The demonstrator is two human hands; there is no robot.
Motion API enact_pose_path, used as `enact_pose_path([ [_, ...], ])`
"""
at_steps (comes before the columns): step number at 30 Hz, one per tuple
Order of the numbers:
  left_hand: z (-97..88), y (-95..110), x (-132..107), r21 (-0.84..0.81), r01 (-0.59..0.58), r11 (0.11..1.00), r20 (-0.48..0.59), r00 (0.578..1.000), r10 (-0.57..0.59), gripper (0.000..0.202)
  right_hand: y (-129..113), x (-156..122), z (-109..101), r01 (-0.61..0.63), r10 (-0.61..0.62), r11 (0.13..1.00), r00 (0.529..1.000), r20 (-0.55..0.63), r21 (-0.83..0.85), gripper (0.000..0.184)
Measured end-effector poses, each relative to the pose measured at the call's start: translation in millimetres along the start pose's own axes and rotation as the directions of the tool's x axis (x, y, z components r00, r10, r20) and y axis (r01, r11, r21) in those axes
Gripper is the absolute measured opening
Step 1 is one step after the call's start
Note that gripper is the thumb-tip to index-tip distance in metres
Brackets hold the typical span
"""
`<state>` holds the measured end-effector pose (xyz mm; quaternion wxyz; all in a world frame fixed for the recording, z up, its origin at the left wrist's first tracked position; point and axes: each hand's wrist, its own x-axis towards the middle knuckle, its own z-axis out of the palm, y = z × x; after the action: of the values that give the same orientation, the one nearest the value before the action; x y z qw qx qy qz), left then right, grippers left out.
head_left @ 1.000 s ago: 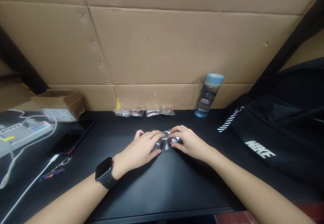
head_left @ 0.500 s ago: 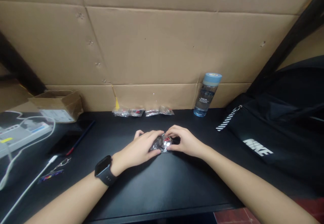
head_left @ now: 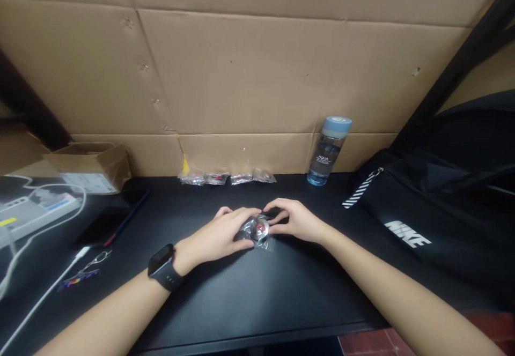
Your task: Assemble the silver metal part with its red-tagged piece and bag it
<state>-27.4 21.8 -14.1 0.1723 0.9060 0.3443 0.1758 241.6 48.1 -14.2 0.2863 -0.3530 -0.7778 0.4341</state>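
A small round silver piece (head_left: 263,229) with a red mark lies in or on a clear plastic bag (head_left: 247,228) at the middle of the black desk. My left hand (head_left: 225,235), wearing a black watch at the wrist, grips the bag from the left with thumb and fingers. From the right, my right hand (head_left: 295,222) pinches the edge of the silver piece, its index finger arched over the top. Parts of the bag are hidden under my left fingers. Whether the silver piece is inside the bag I cannot tell.
Several small clear packets (head_left: 217,178) lie along the cardboard wall (head_left: 241,77). A blue-capped water bottle (head_left: 326,152) stands behind my right hand. At right sits a black backpack (head_left: 402,206). A cardboard box (head_left: 92,165), power strip (head_left: 36,211), phone (head_left: 104,227) and white cable (head_left: 48,297) are at left.
The silver piece has turned between my hands, its red mark now lower. More of the bag shows beneath it. My right fingers have shifted along its edge.
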Motion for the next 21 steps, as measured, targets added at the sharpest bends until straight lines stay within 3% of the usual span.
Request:
enact_pose_path([
  [11,-6.5,5,-1,0.027,-0.013,1.000,-0.004,1.000,0.013,0.052,5,10,19,0.047,-0.117,0.940,0.975,-0.189,-0.338,0.036],
  [21,18.5,-4,2,0.094,0.182,0.979,-0.124,0.978,-0.170,0.068,-6,8,28,0.025,-0.181,0.857,0.950,-0.255,-0.515,0.041],
])
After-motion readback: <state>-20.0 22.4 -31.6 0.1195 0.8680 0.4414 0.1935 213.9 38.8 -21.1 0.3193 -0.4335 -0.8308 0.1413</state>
